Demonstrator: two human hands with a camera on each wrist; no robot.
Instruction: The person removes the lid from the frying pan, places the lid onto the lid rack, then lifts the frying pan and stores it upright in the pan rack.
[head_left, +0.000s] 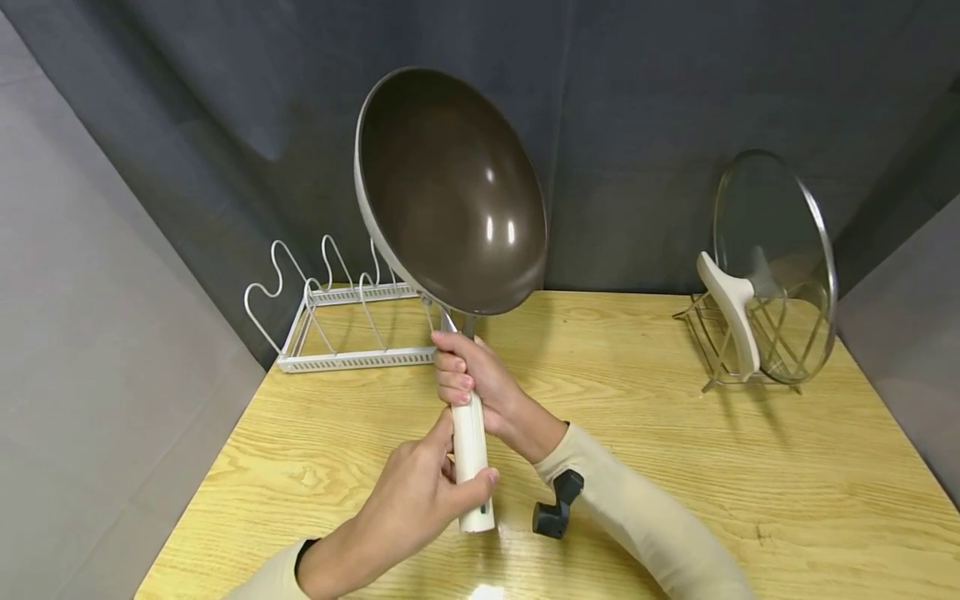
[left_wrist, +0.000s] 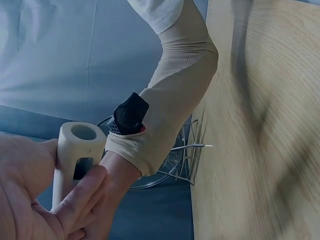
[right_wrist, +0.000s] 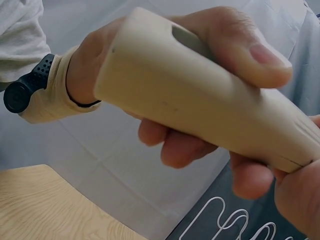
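1. Leftmost, a grey panel [head_left: 112, 333] borders the table [head_left: 600, 358], whose top shows wood grain.
2. Just right of it, a white rack [head_left: 356, 360] with wavy wire dividers stands on the table; its right end is hidden behind the pan and a hand.
3. The left hand [head_left: 408, 487] grips the lower end of the handle [head_left: 471, 442], thumb laid over it and fingers curled beneath. The left wrist view shows a round opening in the handle's end and a slot in its side.
4. The pan [head_left: 450, 192] is held up off the table, bowl above handle, tilted, with its dark brown inside facing the person. Its outside is pale. A dark curtain [head_left: 637, 167] hangs behind.
5. The right hand [head_left: 483, 379] grips the same handle higher up, near the bowl, fingers wrapped around it. Both hands are closed on the handle.
6. A black device [head_left: 558, 504] sits on the right sleeve [head_left: 645, 517], near the wrist.
7. Farther right, well apart from the pan, a glass lid [head_left: 780, 221] stands on edge in a wire stand [head_left: 717, 360], its pale grip [head_left: 731, 308] pointing left.
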